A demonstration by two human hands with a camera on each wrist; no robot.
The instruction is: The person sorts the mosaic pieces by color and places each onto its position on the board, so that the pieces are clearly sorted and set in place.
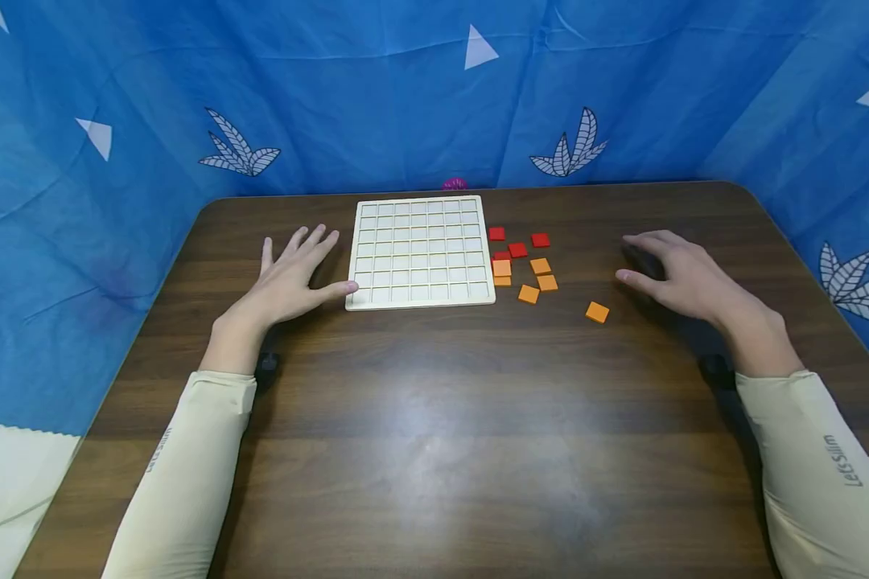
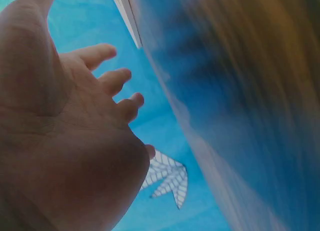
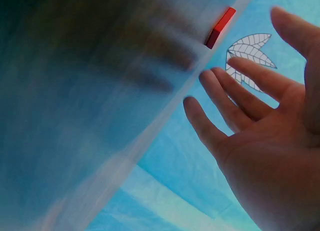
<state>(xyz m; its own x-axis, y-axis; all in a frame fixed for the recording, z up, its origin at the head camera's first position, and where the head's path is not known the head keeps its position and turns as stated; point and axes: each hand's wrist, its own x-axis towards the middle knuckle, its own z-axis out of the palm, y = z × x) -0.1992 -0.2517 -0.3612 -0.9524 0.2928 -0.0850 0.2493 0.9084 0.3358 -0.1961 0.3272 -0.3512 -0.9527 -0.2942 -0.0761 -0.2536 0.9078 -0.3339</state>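
A white square board (image 1: 420, 253) with a raised grid lies near the back of the brown table. My left hand (image 1: 286, 277) is at its left side, fingers spread, the thumb's tip over the board's lower left edge; whether it presses there I cannot tell. In the left wrist view the palm and loosely bent fingers (image 2: 115, 81) hold nothing. Right of the board lie several red tiles (image 1: 540, 240) and several orange tiles (image 1: 528, 294). Farther right, my right hand (image 1: 684, 277) is apart from them, fingers extended and thumb separate. A red tile (image 3: 220, 28) also shows beyond it in the right wrist view.
One orange tile (image 1: 597, 312) lies apart from the others, toward the right hand. An orange tile (image 1: 502, 268) overlaps others beside the board's right edge. A blue patterned cloth (image 1: 376, 96) hangs behind the table (image 1: 434, 434) and along its sides.
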